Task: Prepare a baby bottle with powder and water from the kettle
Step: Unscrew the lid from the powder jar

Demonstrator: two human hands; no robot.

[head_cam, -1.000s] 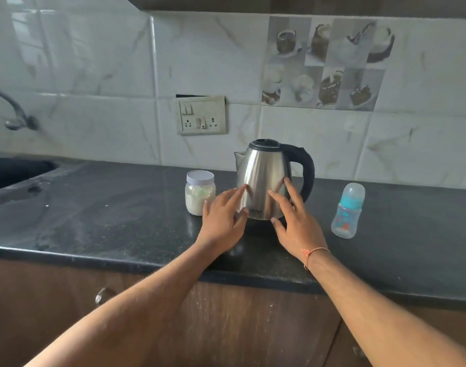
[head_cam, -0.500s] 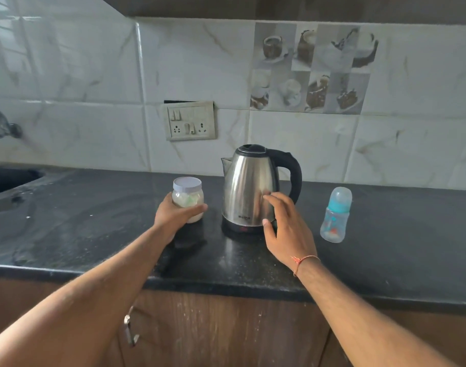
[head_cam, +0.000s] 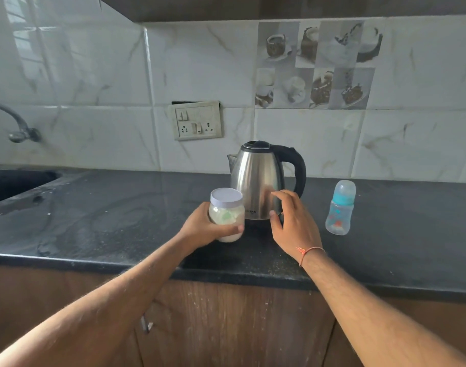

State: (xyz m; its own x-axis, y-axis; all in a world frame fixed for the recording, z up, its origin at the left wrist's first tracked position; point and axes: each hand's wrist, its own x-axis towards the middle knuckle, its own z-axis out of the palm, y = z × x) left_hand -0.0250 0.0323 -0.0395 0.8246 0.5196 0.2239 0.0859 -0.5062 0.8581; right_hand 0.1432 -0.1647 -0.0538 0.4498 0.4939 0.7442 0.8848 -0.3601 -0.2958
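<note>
Two containers and a kettle on the dark counter.
Left hand grips the white-lidded jar of pale powder before the steel kettle; right hand, fingers loosely open, hovers beside it. Capped, clear-blue baby bottle stands upright, right.

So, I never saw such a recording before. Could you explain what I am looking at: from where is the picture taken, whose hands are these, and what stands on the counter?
No machine here: a person wears a camera on the head, looking down at their own arms. The left hand holds a powder jar with a white lid. The right hand is open, close to the steel kettle, holding nothing. On the dark counter stand the kettle and, to its right, a capped baby bottle. A sink and tap are at the far left.
</note>
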